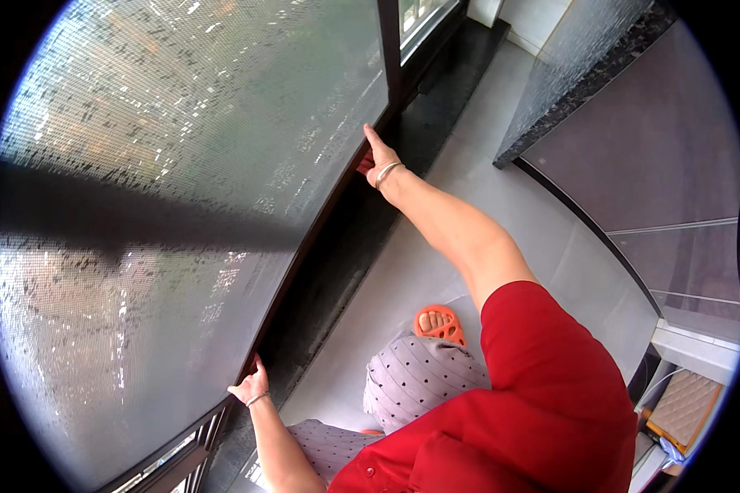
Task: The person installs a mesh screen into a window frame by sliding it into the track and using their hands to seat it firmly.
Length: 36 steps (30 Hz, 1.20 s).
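A large framed mesh window screen, spotted with dark and bright wet-looking patches, fills the left of the view and stands tilted. My right hand grips its dark lower frame edge from below, thumb on the mesh side, a bangle at the wrist. Farther down the same edge, my left hand holds the frame, thumb on the near face and fingers partly hidden behind it. Beneath the screen runs a black stone sill. A dark blurred bar shows behind the mesh.
Pale grey floor lies below, with my foot in an orange slipper. A textured glass panel on a speckled stone edge and a brownish cabinet front stand right. Lower right is a shelf with a quilted pad.
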Available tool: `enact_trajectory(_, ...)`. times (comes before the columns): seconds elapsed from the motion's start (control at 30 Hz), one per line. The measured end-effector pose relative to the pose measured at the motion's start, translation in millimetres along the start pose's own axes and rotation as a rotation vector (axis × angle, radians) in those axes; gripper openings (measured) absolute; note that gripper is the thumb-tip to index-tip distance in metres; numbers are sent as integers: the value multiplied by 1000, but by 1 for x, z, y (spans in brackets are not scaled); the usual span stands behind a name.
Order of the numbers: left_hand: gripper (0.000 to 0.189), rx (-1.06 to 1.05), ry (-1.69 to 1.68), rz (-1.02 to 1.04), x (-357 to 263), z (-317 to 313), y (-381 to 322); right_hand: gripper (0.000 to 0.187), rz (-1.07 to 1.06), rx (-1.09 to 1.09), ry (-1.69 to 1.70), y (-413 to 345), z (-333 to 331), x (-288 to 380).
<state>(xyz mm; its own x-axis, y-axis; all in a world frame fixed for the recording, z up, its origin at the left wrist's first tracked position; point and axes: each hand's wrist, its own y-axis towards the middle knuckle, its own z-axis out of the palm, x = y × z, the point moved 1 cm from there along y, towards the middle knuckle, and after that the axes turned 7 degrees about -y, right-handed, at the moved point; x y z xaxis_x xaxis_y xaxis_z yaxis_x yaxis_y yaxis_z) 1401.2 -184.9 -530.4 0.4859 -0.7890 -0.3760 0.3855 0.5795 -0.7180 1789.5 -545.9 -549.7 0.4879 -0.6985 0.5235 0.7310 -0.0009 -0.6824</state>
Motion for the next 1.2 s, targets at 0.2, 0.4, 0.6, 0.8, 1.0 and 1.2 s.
enact_trajectory(0.2,81,-91,111,-31,-7,-8,18,41,-9,130,-7,-11,-7,9)
enact_trajectory(0.4,83,-143,94,5,-5,-5,-2,43,21,168,21,-12,-2,4)
enact_trajectory(0.6,79,5,-33,-80,-5,9,-12,43,90,248,144,-2,-5,5)
enact_trajectory(0.8,91,-43,-95,8,-4,11,-25,67,145,90,-77,-7,0,-2)
enact_trajectory(1.0,91,65,-23,-101,6,13,-21,75,73,111,-119,11,-6,15)
enact_trajectory(1.2,86,37,-71,-67,6,8,-17,75,120,144,-55,13,-5,10)
